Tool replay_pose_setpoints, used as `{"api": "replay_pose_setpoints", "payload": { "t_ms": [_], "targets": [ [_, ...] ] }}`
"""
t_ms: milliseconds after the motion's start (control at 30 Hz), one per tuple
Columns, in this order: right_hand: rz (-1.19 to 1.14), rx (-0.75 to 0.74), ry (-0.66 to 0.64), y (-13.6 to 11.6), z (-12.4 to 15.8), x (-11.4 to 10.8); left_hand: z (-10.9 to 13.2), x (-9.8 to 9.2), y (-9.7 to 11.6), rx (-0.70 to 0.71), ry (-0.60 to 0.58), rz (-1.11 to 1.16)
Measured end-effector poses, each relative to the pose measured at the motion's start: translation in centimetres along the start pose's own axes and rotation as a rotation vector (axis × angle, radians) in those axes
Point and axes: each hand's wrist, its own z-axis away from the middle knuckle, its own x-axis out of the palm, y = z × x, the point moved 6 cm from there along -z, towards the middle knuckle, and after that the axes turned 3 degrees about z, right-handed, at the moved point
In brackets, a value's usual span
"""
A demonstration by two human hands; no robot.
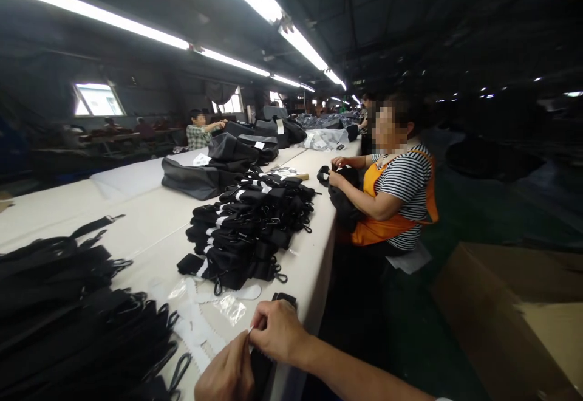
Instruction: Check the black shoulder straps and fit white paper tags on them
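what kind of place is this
Most likely a bag factory's finishing line. A long work table holds stacked black straps and dark bags, a co-worker handles a bag, and both hands pinch white tape.

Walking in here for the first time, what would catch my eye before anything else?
Probably the big pile of folded black straps with white bands and metal clips, heaped mid-table on the long pale table. Close by at the bottom edge, the left hand and right hand pinch a small white strip together over a black strap. Further along the right side, a seated co-worker in an orange apron handles a black bag.
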Motion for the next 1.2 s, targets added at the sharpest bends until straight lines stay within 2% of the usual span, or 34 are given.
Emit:
{"api": "replay_pose_setpoints", "payload": {
  "t_ms": [100, 233, 300, 400, 500, 600, 700, 800, 900, 1033, 1200],
  "targets": [
    [-0.016, -0.006, -0.001, 0.0, 0.3, 0.3, 0.0, 0.4, -0.6, -0.085, -0.031, 0.091],
    [-0.088, -0.074, 0.058, 0.5, 0.9, 0.4, -0.5, 1.1, -2.6, -0.486, -0.166, 0.293],
    [-0.120, -0.108, 0.100, 0.9, 1.2, 0.3, -0.8, 1.6, -3.1, -0.629, -0.260, 0.465],
    [-0.195, -0.132, 0.099, 1.4, 1.4, 0.5, -1.2, 2.2, -2.9, -0.698, -0.374, 0.727],
    [-0.297, -0.142, 0.053, 1.6, 1.5, 0.4, -0.9, 2.3, -3.0, -0.780, -0.356, 0.836],
    [-0.376, -0.140, 0.042, 1.6, 1.8, -0.3, -0.6, 2.2, -2.7, -0.798, -0.293, 0.820],
    [-0.322, -0.111, 0.058, 1.6, 2.4, -1.2, -0.9, 1.6, -1.8, -0.716, -0.235, 0.679],
    [-0.313, -0.027, -0.096, 1.5, 2.9, -0.5, -1.2, 0.8, -0.5, -0.612, -0.187, 0.582],
    [-0.421, 0.052, -0.221, 1.2, 3.1, 0.7, -1.4, 0.2, 0.5, -0.571, -0.173, 0.572],
    [-0.493, 0.046, -0.190, 0.6, 2.8, 1.5, -1.5, -0.2, 0.2, -0.646, -0.165, 0.599],
    [-0.422, -0.003, -0.159, 0.8, 2.9, 1.4, -1.8, -0.5, -0.2, -0.702, -0.162, 0.657]
  ]
}}
